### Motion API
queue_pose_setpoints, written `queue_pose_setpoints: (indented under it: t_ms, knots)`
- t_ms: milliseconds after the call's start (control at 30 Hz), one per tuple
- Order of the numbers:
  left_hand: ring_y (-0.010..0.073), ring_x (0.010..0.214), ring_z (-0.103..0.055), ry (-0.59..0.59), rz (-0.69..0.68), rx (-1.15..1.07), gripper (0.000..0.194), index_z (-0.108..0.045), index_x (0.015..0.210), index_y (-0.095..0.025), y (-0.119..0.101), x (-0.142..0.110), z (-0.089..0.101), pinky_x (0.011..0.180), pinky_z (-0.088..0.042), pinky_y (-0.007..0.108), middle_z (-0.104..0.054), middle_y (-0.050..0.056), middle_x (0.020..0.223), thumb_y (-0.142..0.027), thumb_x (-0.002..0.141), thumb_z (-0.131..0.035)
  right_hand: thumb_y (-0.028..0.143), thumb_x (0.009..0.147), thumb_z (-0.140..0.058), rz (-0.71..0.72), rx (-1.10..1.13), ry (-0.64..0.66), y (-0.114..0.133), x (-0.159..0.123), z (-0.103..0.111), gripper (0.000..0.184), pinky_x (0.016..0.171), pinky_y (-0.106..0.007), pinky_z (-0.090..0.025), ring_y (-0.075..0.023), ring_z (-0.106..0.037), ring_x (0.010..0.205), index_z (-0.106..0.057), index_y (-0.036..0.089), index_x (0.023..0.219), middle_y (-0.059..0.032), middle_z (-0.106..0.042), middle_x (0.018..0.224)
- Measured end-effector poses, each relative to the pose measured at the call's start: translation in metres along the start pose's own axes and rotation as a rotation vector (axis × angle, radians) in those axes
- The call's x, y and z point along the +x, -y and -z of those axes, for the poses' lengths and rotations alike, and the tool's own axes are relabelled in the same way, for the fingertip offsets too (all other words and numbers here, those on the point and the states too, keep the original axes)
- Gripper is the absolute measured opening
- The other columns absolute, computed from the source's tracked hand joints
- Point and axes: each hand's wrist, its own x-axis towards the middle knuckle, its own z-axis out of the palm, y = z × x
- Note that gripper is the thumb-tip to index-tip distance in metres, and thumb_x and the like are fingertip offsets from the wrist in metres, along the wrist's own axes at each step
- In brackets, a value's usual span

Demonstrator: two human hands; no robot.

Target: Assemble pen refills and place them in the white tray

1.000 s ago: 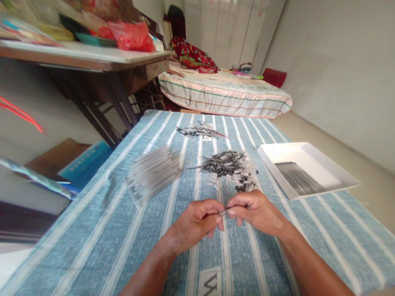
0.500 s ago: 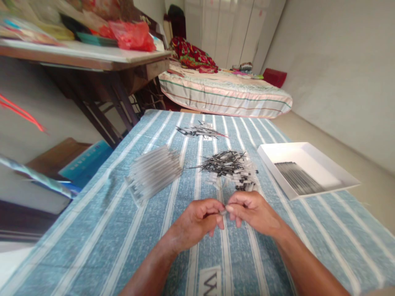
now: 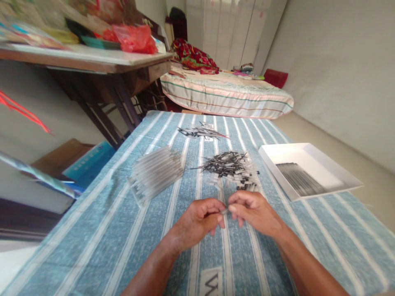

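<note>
Just in front of the loose heap, my left hand (image 3: pixel 202 220) pinches a small greyish pen part (image 3: pixel 224 211) between thumb and fingers. My right hand (image 3: pixel 253 211) is closed at the other end of this piece, thumb against forefinger. Most of the piece is covered by the fingertips. Beyond the hands lies a heap of small black and whitish pen parts (image 3: pixel 228 164). Left of it, a stack of translucent pen barrels (image 3: pixel 157 168) lies side by side. To the right, a white shallow box (image 3: pixel 324 164) holds a row of dark grey pens (image 3: pixel 298 179).
Thin dark and clear refills (image 3: pixel 202 131) lie farther back on the blue striped cloth (image 3: pixel 148 246). A side table (image 3: pixel 129 59) bearing bags stands at the left, with a blue box (image 3: pixel 89 162) below. A bed (image 3: pixel 228 90) is behind.
The fingertips have drawn slightly apart, and a little more of the small piece shows between them. The whole view has shifted slightly; the piles and box are unchanged.
</note>
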Motion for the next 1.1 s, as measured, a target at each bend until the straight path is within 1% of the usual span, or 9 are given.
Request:
queue_pose_setpoints:
  t_ms: [67,167,300,467,567,733,867,1000,1100]
  knots:
    - [0.006,0.047,-0.045,0.013,-0.003,-0.003,0.013,-0.061,0.079,-0.015,-0.0002,0.0001,-0.0001,0.046,-0.037,0.018,-0.062,-0.002,0.066,-0.013,0.073,-0.05,0.041,0.079,-0.057,-0.003,0.01,0.003,-0.0003,-0.0001,-0.0001,0.028,0.041,-0.017,-0.039,-0.007,-0.051,0.041,-0.055,0.016,0.067,0.0035,-0.056,0.055]
    - [0.006,0.047,-0.046,0.023,-0.008,-0.005,0.013,-0.062,0.081,-0.015,0.0009,0.0006,0.0001,0.047,-0.038,0.019,-0.062,-0.002,0.067,-0.013,0.074,-0.051,0.044,0.084,-0.047,-0.028,-0.063,-0.018,-0.0005,0.0002,-0.0001,0.042,0.037,-0.017,-0.035,-0.006,-0.047,0.036,-0.05,0.015,0.054,0.0028,-0.052,0.048]
    - [0.0061,0.047,-0.046,0.027,-0.011,-0.01,0.013,-0.061,0.079,-0.015,0.0026,0.0009,0.0003,0.046,-0.037,0.018,-0.06,-0.002,0.065,-0.012,0.073,-0.05,0.042,0.08,-0.055,-0.007,-0.018,-0.005,-0.0006,0.0002,-0.0007,0.029,0.041,-0.017,-0.039,-0.0069,-0.051,0.041,-0.056,0.016,0.068,0.0033,-0.056,0.054]
    - [0.0058,0.046,-0.046,0.016,0.004,0.007,0.014,-0.061,0.081,-0.015,0.0021,0.0006,-0.0011,0.046,-0.037,0.018,-0.062,-0.002,0.067,-0.011,0.073,-0.05,0.046,0.085,-0.045,-0.036,-0.07,-0.029,-0.0032,-0.0001,-0.0021,0.043,0.036,-0.017,-0.034,-0.0061,-0.048,0.036,-0.051,0.015,0.056,0.0027,-0.053,0.048]
    - [0.0061,0.047,-0.046,0.025,-0.007,-0.002,0.011,-0.061,0.078,-0.015,0.0012,0.0004,-0.0016,0.046,-0.038,0.018,-0.061,-0.002,0.065,-0.013,0.073,-0.052,0.044,0.081,-0.054,-0.02,-0.019,-0.011,-0.0041,-0.0004,-0.0025,0.031,0.041,-0.017,-0.039,-0.0069,-0.051,0.041,-0.055,0.015,0.068,0.0033,-0.056,0.054]
    - [0.006,0.047,-0.046,0.013,-0.003,0.013,0.013,-0.061,0.079,-0.015,0.0017,0.0005,-0.0016,0.046,-0.038,0.018,-0.062,-0.002,0.066,-0.012,0.073,-0.051,0.046,0.085,-0.046,-0.026,-0.039,-0.027,-0.0045,-0.0019,-0.003,0.043,0.038,-0.017,-0.036,-0.0057,-0.048,0.036,-0.05,0.015,0.056,0.0026,-0.053,0.049]
    - [0.0066,0.048,-0.046,0.031,-0.006,0.008,0.011,-0.061,0.078,-0.015,0.0033,0.0013,-0.0007,0.048,-0.039,0.019,-0.062,-0.001,0.068,-0.013,0.073,-0.051,0.043,0.081,-0.054,-0.03,0.018,-0.009,-0.0057,-0.0032,-0.0033,0.029,0.041,-0.017,-0.039,-0.0065,-0.05,0.04,-0.054,0.016,0.069,0.0037,-0.056,0.055]
    - [0.0087,0.051,-0.048,0.015,-0.017,0.036,0.011,-0.061,0.078,-0.015,0.0055,0.0019,-0.0021,0.049,-0.04,0.02,-0.061,0.0,0.068,-0.015,0.073,-0.051,0.042,0.081,-0.053,-0.038,0.019,-0.024,-0.0083,-0.0027,-0.0062,0.032,0.039,-0.017,-0.037,-0.0056,-0.049,0.039,-0.05,0.017,0.062,0.0044,-0.054,0.053]
    - [0.0114,0.059,-0.051,-0.052,-0.075,0.102,0.011,-0.062,0.079,-0.016,0.0077,0.0021,-0.0037,0.054,-0.04,0.021,-0.061,0.0,0.067,-0.018,0.074,-0.053,0.042,0.081,-0.053,-0.062,0.033,-0.05,-0.0094,-0.0009,-0.009,0.034,0.037,-0.016,-0.036,-0.0052,-0.048,0.037,-0.048,0.017,0.059,0.0048,-0.053,0.051]
